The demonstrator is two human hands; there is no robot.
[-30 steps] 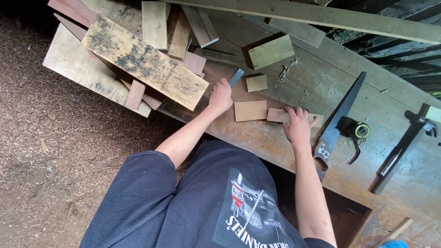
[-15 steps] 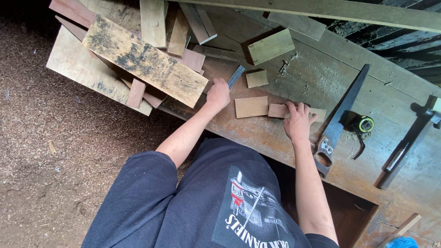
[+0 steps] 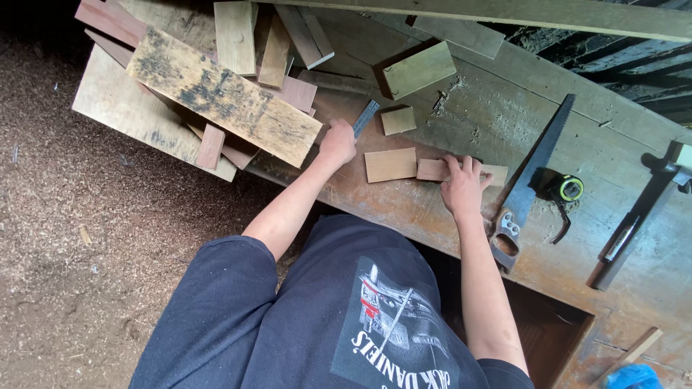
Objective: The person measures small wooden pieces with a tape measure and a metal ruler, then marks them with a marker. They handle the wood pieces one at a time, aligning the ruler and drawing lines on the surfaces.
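My left hand [image 3: 337, 142] is closed around the lower end of a flat grey metal bar [image 3: 366, 117], which points up and to the right across the worn workbench [image 3: 404, 209]. My right hand [image 3: 463, 186] rests palm down on a thin reddish wood strip [image 3: 432, 170], with its fingers spread over the strip. A light rectangular wood block [image 3: 390, 164] lies between the two hands and touches the strip's left end. A small square offcut [image 3: 398, 120] sits just above it.
Loose boards, topped by a stained plank [image 3: 223, 101], are piled at the bench's left end. A hand saw [image 3: 537, 169], a tape measure [image 3: 569, 189] and a dark long-handled tool [image 3: 634, 223] lie to the right. A larger block [image 3: 419, 70] sits behind. Sawdust covers the floor [image 3: 72, 252].
My right hand has slid slightly left onto the reddish strip. My left hand has stayed at the metal bar's lower end.
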